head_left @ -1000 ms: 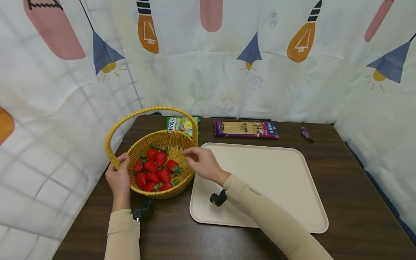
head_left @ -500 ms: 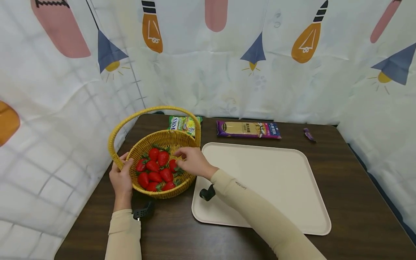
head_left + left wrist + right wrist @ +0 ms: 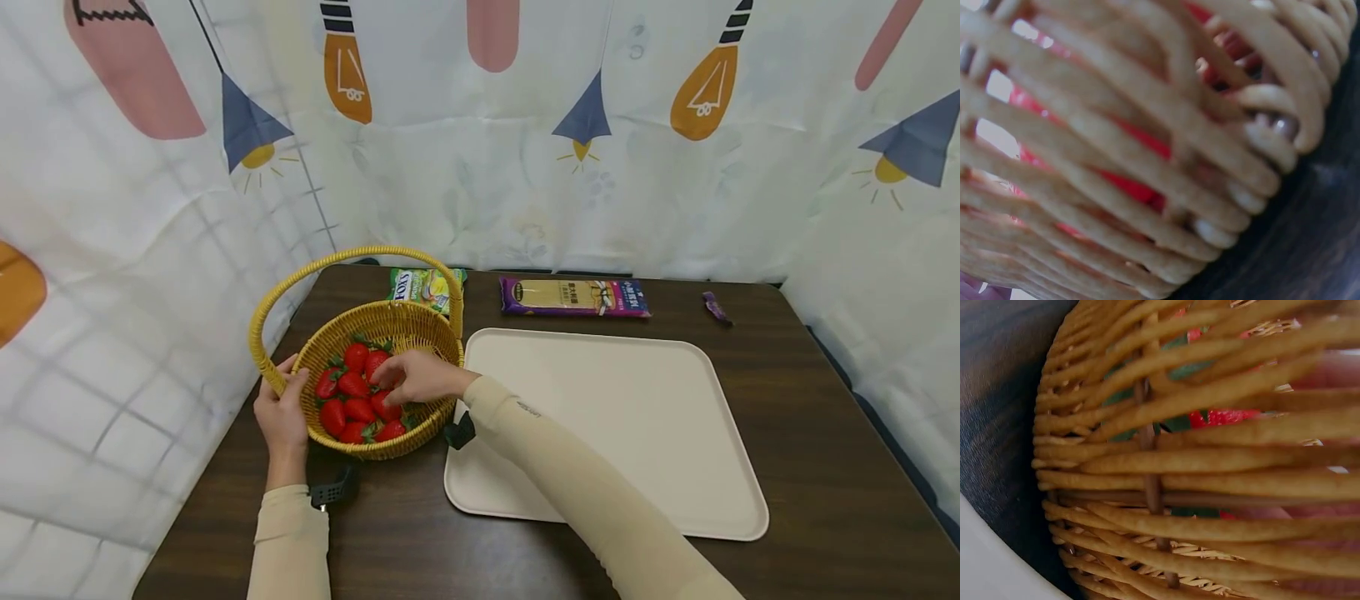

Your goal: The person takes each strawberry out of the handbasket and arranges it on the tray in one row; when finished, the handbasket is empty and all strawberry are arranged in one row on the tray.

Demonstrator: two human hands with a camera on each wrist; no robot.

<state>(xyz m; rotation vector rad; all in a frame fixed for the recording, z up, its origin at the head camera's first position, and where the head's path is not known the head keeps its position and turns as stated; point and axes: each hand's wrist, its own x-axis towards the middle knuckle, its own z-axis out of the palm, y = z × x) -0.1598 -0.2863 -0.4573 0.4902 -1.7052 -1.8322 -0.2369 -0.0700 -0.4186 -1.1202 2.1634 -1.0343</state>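
My left hand (image 3: 282, 417) grips the yellow wicker basket (image 3: 330, 329) at its left rim, beside the foot of the arched handle (image 3: 360, 252). Several red strawberries (image 3: 354, 384) with green leaves lie inside. My right hand (image 3: 420, 377) reaches over the basket's right rim, fingers bent down and thumb apart from them, its fingertips right at the strawberries in the middle. It overlaps the strawberry on the right side of the pile. Close up, the left wrist view shows the basket's weave (image 3: 1129, 125) with red behind it; the right wrist view shows strawberries (image 3: 1229, 417) through the slats.
A cream tray (image 3: 600, 417) lies right of the basket, under the right forearm. Along the back of the dark table (image 3: 825, 467) are a green FOX'S candy bag (image 3: 423, 287), a purple pasta packet (image 3: 573, 297) and a small purple wrapped candy (image 3: 717, 308). Patterned curtains hang behind.
My right hand has moved left and down into the basket, from its right rim to over the strawberries in the middle. The left hand keeps its grip on the basket.
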